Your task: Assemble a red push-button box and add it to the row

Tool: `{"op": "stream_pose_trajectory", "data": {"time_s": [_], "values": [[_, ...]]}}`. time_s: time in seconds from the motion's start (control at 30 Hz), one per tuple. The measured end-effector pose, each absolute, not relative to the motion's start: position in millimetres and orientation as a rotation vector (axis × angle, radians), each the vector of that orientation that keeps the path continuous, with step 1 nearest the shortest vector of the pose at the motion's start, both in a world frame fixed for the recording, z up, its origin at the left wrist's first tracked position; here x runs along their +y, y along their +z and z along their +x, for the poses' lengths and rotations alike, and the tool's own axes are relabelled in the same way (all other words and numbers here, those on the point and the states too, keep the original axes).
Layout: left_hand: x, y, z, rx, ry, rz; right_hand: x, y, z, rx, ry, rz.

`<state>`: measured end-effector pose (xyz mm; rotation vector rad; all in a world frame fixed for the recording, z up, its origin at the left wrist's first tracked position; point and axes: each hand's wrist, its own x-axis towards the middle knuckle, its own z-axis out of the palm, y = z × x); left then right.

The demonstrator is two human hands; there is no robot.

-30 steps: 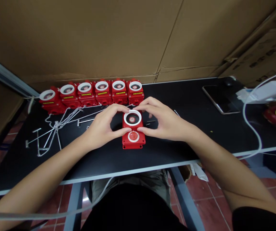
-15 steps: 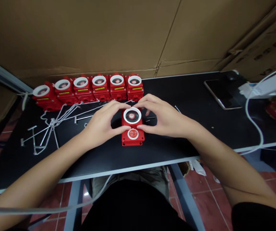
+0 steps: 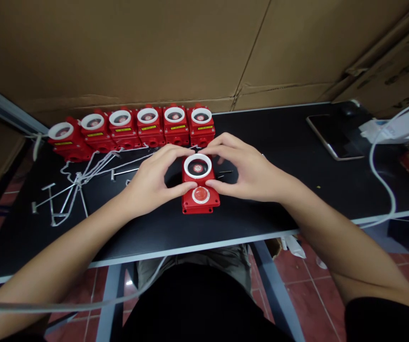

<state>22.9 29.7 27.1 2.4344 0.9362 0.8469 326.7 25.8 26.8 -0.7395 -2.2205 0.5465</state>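
Observation:
A red box [image 3: 200, 202] with a white ring [image 3: 197, 166] on top and a red button lies on the black table [image 3: 297, 190] in front of me. My left hand [image 3: 154, 183] grips it from the left, thumb near the button and fingers curled over the ring's far side. My right hand [image 3: 249, 171] grips it from the right the same way, its fingertips meeting the left ones behind the ring.
Several matching red boxes [image 3: 133, 126] stand in a row at the table's back. White cords with metal pins [image 3: 79, 183] lie at the left. A phone [image 3: 336, 137] and a white cable [image 3: 382, 180] sit at the right. Cardboard [image 3: 190, 52] walls the back.
Both hands stay on the red box. The box has turned slightly so its near end points a little to the right; the view has shifted a bit.

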Motion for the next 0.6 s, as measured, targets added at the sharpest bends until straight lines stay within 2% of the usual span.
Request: {"op": "stream_pose_trajectory", "data": {"time_s": [0.6], "values": [[33.3,20.9,25.3,0.881,0.857,2.333,26.5,27.5,329.5,-2.223,0.69,-0.822]]}}
